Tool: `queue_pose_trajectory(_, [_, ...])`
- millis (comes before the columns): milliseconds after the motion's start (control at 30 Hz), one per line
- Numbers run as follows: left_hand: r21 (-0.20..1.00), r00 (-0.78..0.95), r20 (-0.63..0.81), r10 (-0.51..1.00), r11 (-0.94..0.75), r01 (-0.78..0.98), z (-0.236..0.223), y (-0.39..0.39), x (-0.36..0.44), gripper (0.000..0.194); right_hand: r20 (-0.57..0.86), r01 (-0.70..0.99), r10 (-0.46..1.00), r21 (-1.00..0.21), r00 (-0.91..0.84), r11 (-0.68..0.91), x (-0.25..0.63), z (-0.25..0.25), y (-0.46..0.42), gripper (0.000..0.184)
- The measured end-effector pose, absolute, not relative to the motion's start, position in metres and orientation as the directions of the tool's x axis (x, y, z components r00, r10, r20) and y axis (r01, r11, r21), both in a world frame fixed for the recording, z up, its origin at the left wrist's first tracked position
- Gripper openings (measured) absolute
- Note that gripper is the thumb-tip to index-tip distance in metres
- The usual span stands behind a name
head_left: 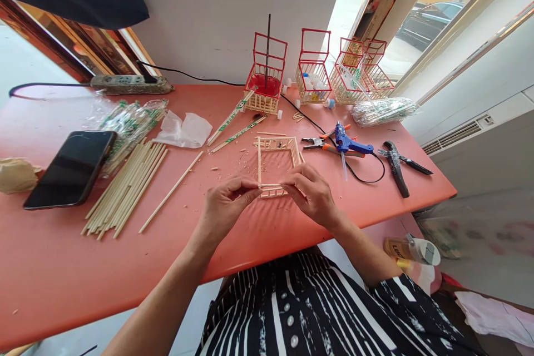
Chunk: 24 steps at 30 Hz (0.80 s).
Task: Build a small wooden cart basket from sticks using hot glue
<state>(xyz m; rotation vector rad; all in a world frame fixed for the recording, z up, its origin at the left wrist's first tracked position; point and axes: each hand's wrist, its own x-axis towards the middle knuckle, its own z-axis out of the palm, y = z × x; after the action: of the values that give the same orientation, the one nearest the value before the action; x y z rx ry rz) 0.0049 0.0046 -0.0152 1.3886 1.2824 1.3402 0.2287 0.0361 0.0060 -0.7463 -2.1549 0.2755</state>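
Table [233,256], pink and single, is covered across its middle and back. Over its near part two hands are held slightly apart; by the left hand [229,203] the left end of the near edge of the stick frame [259,161] is pinched, and by the right hand [311,192] the right part of that same edge. The one frame is thus held between the fingertips, most of it lying just beyond them. Whether its base is touching the table cannot be told.

Behind, four baskets [261,101] with red handles are lined up; a red bowl [267,84] and one dark rod [268,44] are held in the leftmost. Well to the left of the hands, one power strip [131,84], one phone [70,169] and one pile of sticks [125,189] are seen, the pile too overlapped to be counted; one loose stick [171,192] is laid nearer the left hand. Beyond the frame, two printed wrappers [233,117] are laid out. To the right, one blue glue gun [348,142] is set among orange-handled pliers [319,144], their number unclear, and one dark-handled cutter [398,167] is placed farther right. Smallest of all, uncounted wood scraps [214,168] are scattered beside the frame.
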Motion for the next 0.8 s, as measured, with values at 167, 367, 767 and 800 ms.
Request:
queue_pose_trajectory(167, [0.976, -0.08, 0.174, 0.982, -0.161, 0.145, -0.014, 0.004, 0.006, 0.005, 0.635, 0.424, 0.593, -0.42, -0.495, 0.803, 0.228, 0.006, 0.036, 0.012])
queue_pose_trajectory(367, [0.972, -0.09, 0.18, 0.98, -0.163, 0.17, -0.012, 0.004, 0.007, 0.006, 0.638, 0.421, 0.59, -0.418, -0.495, 0.805, 0.229, 0.004, 0.035, 0.013])
queue_pose_trajectory(767, [0.961, -0.102, 0.206, 0.973, -0.181, 0.211, -0.005, 0.003, 0.008, 0.009, 0.622, 0.428, 0.614, -0.443, -0.486, 0.788, 0.228, 0.003, 0.035, 0.014])
queue_pose_trajectory(800, [0.96, -0.104, 0.212, 0.972, -0.187, 0.209, -0.005, 0.003, 0.008, 0.008, 0.628, 0.425, 0.609, -0.44, -0.485, 0.791, 0.228, 0.003, 0.035, 0.013])
